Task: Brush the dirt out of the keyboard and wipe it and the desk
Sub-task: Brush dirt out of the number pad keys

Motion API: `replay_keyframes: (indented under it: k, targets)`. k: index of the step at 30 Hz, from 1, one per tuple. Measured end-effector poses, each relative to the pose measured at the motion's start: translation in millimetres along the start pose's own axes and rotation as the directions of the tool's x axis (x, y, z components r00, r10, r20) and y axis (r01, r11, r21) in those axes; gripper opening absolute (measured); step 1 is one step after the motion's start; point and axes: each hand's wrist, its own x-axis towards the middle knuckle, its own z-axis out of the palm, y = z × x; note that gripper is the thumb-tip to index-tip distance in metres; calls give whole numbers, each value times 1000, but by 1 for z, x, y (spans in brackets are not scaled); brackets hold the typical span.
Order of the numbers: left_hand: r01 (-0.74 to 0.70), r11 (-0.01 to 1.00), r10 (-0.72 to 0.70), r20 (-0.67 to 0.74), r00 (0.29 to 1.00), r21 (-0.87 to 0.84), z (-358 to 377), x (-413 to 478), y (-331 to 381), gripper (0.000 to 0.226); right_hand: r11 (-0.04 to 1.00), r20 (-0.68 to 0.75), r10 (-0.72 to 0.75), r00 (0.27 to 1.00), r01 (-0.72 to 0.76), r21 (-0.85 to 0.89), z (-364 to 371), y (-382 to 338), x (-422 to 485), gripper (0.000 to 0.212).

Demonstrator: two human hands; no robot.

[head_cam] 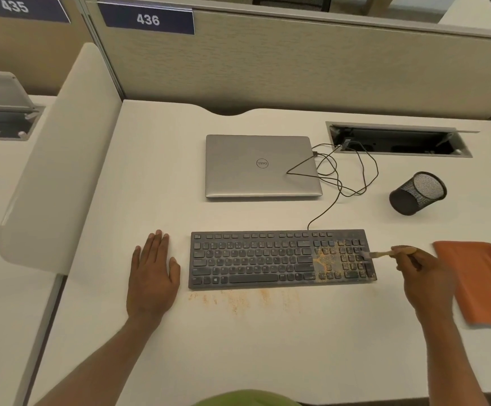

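A dark keyboard lies across the middle of the white desk. Orange dirt covers the keys around its arrow block and number pad. More orange dirt is smeared on the desk just in front of the keyboard. My right hand grips a small wooden-handled brush, whose pale bristles touch the right end of the number pad. My left hand lies flat on the desk, fingers straight, just left of the keyboard. An orange cloth lies folded to the right of my right hand.
A shut silver laptop sits behind the keyboard, with a tangle of black cable running to an open cable tray at the back right. A black mesh pen cup stands tilted at the right. Partition walls bound the desk.
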Motion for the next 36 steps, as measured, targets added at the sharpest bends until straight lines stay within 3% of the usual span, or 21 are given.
replay_keyframes:
  k: [5,11,21,28,36]
  targets:
    - [1,1000,-1,3,1000,-1,-1,0,1,65,1000,-2,28,1000,-28,-14,-5,-2,-1,12]
    - [2,1000,-2,5,1000,-1,-2,0,1,65,991,-33,60,998,-56,121,2,-1,0,17]
    - [2,1000,-2,9,1000,-5,-1,0,1,66,995,-64,49,997,-43,88,-3,-2,0,16]
    - [2,1000,-2,7,1000,-2,0,0,1,65,998,17,57,998,-57,22,-4,7,0,10]
    - [-1,1000,1,13,1000,0,-1,0,0,65,986,-28,99,995,-95,137,-7,7,-5,14]
